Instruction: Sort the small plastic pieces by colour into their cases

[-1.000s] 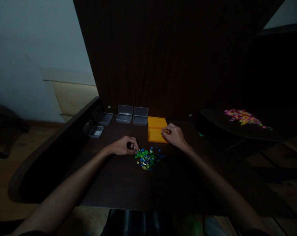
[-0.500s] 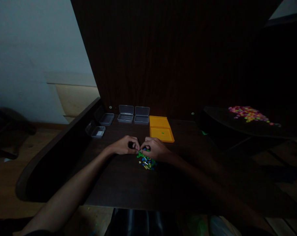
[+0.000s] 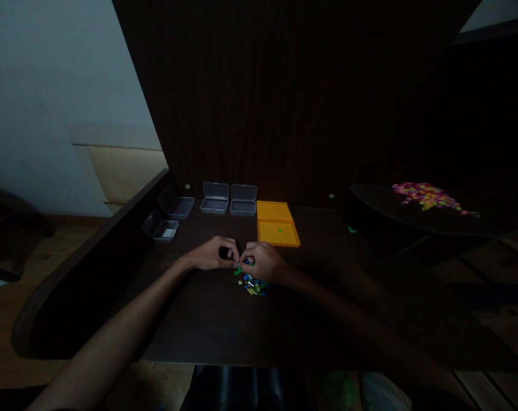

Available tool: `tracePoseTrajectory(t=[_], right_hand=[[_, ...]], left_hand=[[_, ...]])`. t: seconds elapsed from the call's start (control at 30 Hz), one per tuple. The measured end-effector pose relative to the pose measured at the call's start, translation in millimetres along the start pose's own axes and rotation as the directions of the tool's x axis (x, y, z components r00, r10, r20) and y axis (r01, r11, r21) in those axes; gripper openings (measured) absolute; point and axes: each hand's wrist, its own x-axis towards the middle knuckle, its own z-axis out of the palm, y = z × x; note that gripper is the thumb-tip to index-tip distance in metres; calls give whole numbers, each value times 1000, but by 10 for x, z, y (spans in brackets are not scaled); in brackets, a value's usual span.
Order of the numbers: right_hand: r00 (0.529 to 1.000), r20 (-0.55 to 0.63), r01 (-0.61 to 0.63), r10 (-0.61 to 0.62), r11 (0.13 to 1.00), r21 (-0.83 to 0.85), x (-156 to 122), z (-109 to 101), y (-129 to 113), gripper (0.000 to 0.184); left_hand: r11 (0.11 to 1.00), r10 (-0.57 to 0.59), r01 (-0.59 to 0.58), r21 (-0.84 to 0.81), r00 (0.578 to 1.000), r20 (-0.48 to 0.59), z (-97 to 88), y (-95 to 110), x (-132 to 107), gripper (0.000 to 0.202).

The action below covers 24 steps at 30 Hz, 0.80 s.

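Several small green, blue and yellow pieces (image 3: 253, 285), like tiny building bricks, lie in a loose pile on the dark table (image 3: 199, 319). My left hand (image 3: 216, 253) is at the pile's far left edge, thumb and fingertips pinched together. Facing it, my right hand (image 3: 262, 261) pinches at the same spot and covers part of the pile. The fingertips of both hands meet; whatever is between them is too small and dark to make out. Beyond my right hand lies an open yellow case (image 3: 278, 233) with one small green piece in it.
Several clear plastic boxes stand open at the back left, among them a clear box (image 3: 243, 206) and a nearer box (image 3: 167, 230) holding something white. To the right, pink and yellow pieces (image 3: 428, 196) are heaped on a dark surface. A raised side panel (image 3: 91, 268) edges the table's left.
The view has shifted slightly, so everything sits a little further left. Both hands stay pinched together at the pile, my right fingers closing in closer to the left ones.
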Motion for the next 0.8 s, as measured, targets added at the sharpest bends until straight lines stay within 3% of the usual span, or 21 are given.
tracePoseTrajectory(t=[0.13, 0.23, 0.4, 0.5, 0.63, 0.8], right_hand=[[1000, 15, 12, -12, 999, 38, 22, -43, 39, 10], [999, -38, 3, -1, 999, 50, 45, -241, 151, 12], [971, -220, -101, 97, 995, -5, 60, -731, 567, 16], [945, -242, -236, 218, 971, -47, 49, -881, 861, 18], [930, -193, -341, 311, 929, -143, 36, -861, 1119, 18], [920, -145, -384, 363, 909, -164, 48, -736, 1224, 15]], left_hand=[[1000, -30, 30, 1, 1000, -9, 6, -3, 0, 17], [998, -68, 68, -7, 998, -18, 10, 2, -3, 21], [999, -44, 44, 11, 999, -9, 5, 4, -2, 21], [999, -31, 31, 14, 999, 7, 2, -2, 1, 20], [1000, -24, 24, 13, 1000, 6, 0, -8, 1, 20], [1000, -19, 19, 19, 1000, 17, -7, 1, -1, 21]])
